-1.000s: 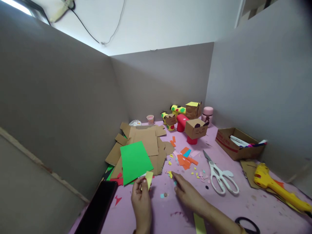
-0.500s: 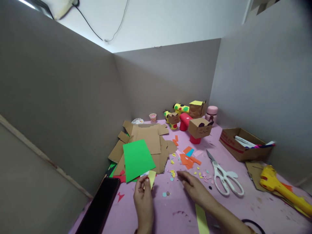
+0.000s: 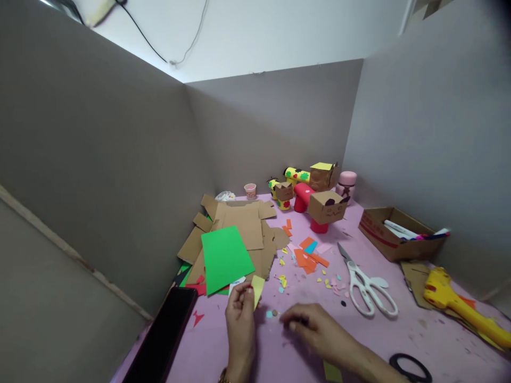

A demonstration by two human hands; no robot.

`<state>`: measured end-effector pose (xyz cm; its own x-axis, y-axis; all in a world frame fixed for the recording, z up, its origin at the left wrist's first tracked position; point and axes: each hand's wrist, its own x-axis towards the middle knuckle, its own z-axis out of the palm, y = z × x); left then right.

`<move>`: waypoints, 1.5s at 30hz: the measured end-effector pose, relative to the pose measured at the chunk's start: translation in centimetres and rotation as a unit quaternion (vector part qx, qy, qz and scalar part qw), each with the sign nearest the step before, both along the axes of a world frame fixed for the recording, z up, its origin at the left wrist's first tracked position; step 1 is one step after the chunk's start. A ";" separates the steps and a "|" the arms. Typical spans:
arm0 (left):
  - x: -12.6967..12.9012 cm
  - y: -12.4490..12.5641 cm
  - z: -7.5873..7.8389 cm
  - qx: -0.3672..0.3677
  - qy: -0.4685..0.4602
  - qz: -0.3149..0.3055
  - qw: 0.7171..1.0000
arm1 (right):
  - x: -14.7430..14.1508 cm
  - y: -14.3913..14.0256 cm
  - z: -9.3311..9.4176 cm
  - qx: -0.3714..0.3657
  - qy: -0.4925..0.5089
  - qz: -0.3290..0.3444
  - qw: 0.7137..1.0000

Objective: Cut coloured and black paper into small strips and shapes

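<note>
Hands among paper scraps on the pink desk [image 3: 399, 330]
Left hand [image 3: 239, 319] fingers pinch a yellow paper piece [image 3: 257, 289]; right hand [image 3: 319, 332] fingers curl loosely, holding nothing, near a small blue scrap [image 3: 269, 314]

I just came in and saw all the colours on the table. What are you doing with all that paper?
A person sits at a pink table littered with paper scraps. Their left hand pinches a small yellow paper piece upright. Their right hand rests low on the table, fingers near some tiny scraps. White scissors lie unused to the right. A green sheet lies on cardboard pieces, and little cardboard animals stand at the back.
</note>
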<state>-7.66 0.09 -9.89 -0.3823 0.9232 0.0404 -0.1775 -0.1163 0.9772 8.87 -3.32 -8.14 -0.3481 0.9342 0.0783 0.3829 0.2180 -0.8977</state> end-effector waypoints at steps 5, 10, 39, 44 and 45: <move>-0.5 0.1 0.0 -0.011 -0.023 0.036 0.999 | -3.0 1.1 -0.1 -0.006 0.017 0.054 0.998; -1.6 0.5 -0.2 -0.018 -0.040 0.101 0.994 | -0.6 2.6 0.5 0.007 0.014 -0.001 1.000; 1.0 -0.9 0.2 -0.025 -0.012 -0.115 0.993 | 2.2 1.7 -0.1 -0.032 0.064 -0.063 0.995; 3.2 -2.4 -0.2 -0.035 0.016 -0.270 0.962 | 2.5 0.3 -1.0 -0.110 0.168 -0.103 0.974; 3.2 -2.5 -0.2 -0.033 0.019 -0.268 0.963 | 2.7 0.3 -1.1 -0.121 0.182 -0.115 0.969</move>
<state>-4.47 -2.38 -10.13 0.1495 0.9885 -0.0210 -0.1592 0.0451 0.9862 11.61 -3.04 -9.25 -0.1180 0.9902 -0.0741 0.0458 -0.0691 -0.9966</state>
